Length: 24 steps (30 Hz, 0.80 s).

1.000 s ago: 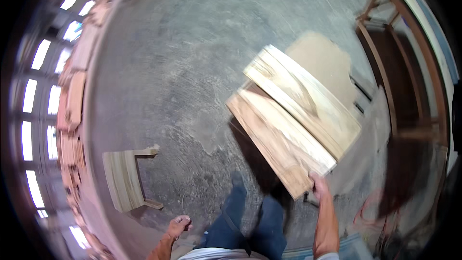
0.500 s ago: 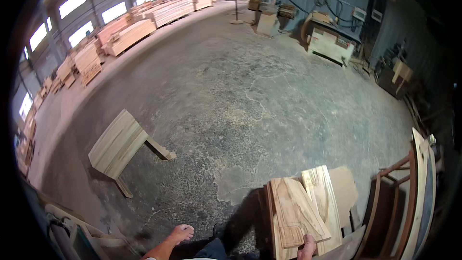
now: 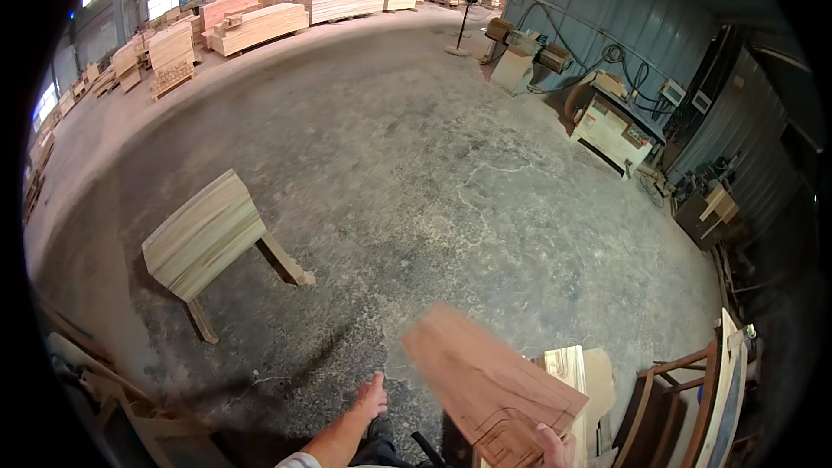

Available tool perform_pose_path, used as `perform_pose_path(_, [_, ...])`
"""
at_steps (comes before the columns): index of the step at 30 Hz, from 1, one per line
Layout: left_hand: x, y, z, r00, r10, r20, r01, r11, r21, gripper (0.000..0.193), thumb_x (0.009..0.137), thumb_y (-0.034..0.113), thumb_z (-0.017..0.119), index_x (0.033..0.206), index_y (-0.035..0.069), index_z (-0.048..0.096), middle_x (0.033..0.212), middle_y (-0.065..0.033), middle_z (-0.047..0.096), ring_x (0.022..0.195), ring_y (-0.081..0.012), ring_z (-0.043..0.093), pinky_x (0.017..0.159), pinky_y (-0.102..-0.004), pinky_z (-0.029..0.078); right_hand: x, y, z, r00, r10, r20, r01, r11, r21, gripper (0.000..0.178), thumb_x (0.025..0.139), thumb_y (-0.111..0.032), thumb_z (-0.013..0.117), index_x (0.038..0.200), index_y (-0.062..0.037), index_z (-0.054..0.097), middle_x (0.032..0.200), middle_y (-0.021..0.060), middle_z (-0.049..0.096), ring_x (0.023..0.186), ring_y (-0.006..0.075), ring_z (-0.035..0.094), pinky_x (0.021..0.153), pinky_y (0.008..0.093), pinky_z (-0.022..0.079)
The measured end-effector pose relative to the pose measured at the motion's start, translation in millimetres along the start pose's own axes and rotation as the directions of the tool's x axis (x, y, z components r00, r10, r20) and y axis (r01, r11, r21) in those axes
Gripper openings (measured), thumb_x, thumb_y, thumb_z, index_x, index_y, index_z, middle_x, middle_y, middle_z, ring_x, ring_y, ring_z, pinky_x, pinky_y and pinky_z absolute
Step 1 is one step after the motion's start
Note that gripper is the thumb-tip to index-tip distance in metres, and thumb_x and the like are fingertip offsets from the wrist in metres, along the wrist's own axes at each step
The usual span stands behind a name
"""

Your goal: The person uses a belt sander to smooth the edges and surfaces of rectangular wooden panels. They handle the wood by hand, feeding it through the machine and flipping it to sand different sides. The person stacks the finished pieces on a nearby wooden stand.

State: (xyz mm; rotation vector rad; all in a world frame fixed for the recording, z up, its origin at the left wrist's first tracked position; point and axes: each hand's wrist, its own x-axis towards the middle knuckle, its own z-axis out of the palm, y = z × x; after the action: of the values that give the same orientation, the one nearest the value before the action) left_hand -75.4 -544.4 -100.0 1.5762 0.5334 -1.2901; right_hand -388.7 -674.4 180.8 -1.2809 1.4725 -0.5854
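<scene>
A reddish-brown wooden panel [image 3: 485, 373] with curved grooves carved at its near end is tilted up over a stack at the lower right. My right hand [image 3: 555, 446] grips the panel's near right corner, thumb on top and the other fingers hidden beneath. My left hand [image 3: 373, 394] is held out left of the panel, over the floor, with nothing in it and its fingers partly stretched out. Behind the panel, a pale wooden board [image 3: 568, 366] shows on the stack, next to a tan sheet [image 3: 598, 381].
A pale slatted wooden top on legs [image 3: 204, 234] stands at the left. Wooden frames [image 3: 702, 390] lean at the right edge. Machines [image 3: 615, 126] line the blue-grey wall, and lumber stacks [image 3: 260, 28] fill the far left. My foot shows near the left hand.
My right hand has lifted the panel off the stack, and its far end has swung up and left. My left hand has moved right and forward. The view has turned slightly.
</scene>
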Motion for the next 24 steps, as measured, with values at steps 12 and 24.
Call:
perform_pose_path(12, [-34.6, 64.0, -64.0, 0.641, 0.761, -0.104, -0.547, 0.357, -0.757, 0.054, 0.081, 0.063, 0.043, 0.100, 0.014, 0.055, 0.092, -0.0044, 0.061, 0.091, -0.0229, 0.059, 0.082, -0.0474, 0.048, 33.8, -86.8, 54.9, 0.644, 0.100, 0.759, 0.036, 0.986, -0.160, 0.034, 0.077, -0.012, 0.067, 0.108, 0.0002, 0.058, 0.095, 0.0133, 0.064, 0.086, 0.0199, 0.061, 0.074, 0.0343, 0.052])
perform_pose_path(24, [-151.1, 126.9, -74.7, 0.745, 0.335, -0.577, -0.572, -0.124, -0.810, 0.071, 0.080, 0.071, 0.032, 0.125, 0.018, 0.045, 0.127, -0.0029, 0.044, 0.116, -0.0249, 0.042, 0.097, -0.0485, 0.034, 157.3, -51.5, 139.9, 0.573, -0.678, 0.460, 0.570, 0.733, 0.372, 0.076, 0.084, -0.059, 0.051, 0.124, 0.0042, 0.044, 0.122, 0.0172, 0.050, 0.116, 0.0271, 0.046, 0.099, 0.0403, 0.034])
